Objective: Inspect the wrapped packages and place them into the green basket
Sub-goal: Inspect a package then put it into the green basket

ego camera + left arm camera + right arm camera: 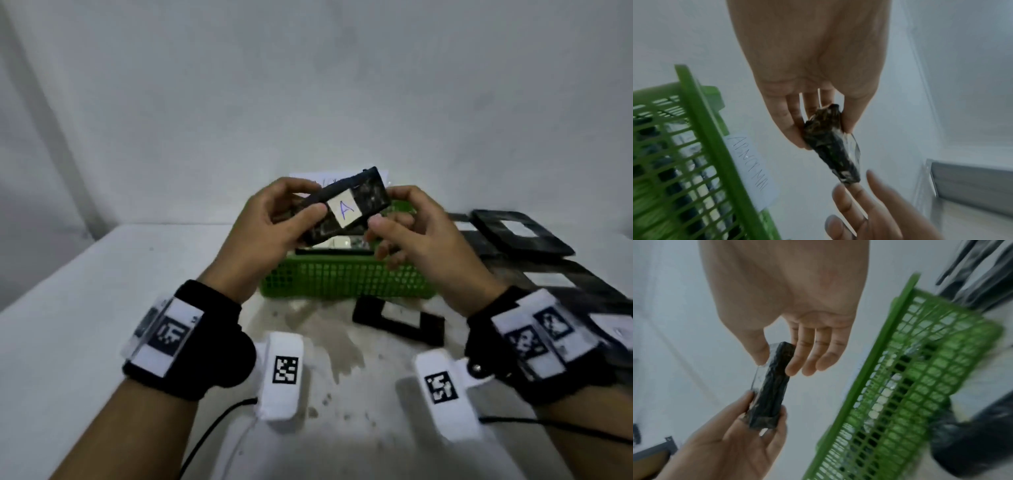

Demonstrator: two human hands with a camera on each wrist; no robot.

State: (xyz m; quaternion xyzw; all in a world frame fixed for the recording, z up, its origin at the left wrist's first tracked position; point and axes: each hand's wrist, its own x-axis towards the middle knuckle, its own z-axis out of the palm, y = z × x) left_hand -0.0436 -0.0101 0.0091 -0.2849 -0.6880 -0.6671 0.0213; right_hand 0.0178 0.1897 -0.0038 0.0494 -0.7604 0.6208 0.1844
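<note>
1. Both hands hold one wrapped package (pixel 346 207) in the air over the green basket (pixel 346 279): the left hand (pixel 263 233) pinches its left end between thumb and fingers, and the right hand (pixel 411 236) pinches the right end.
2. Risk, as I judge it: the clear film wrap looks slick and creased, so a light fingertip pinch could slip while the package is turned for inspection (it would likely drop into the basket or onto the white table (pixel 85 308)).
3. A careless release could land it crooked on the packages already inside.
4. The package is a flat, dark, rectangular slab, glossy, with a white paper label marked "A" (pixel 345 208).
5. The basket is rigid green plastic lattice; more dark flat packages (pixel 520 236) lie to its right, one (pixel 399 320) just near of it.
</note>
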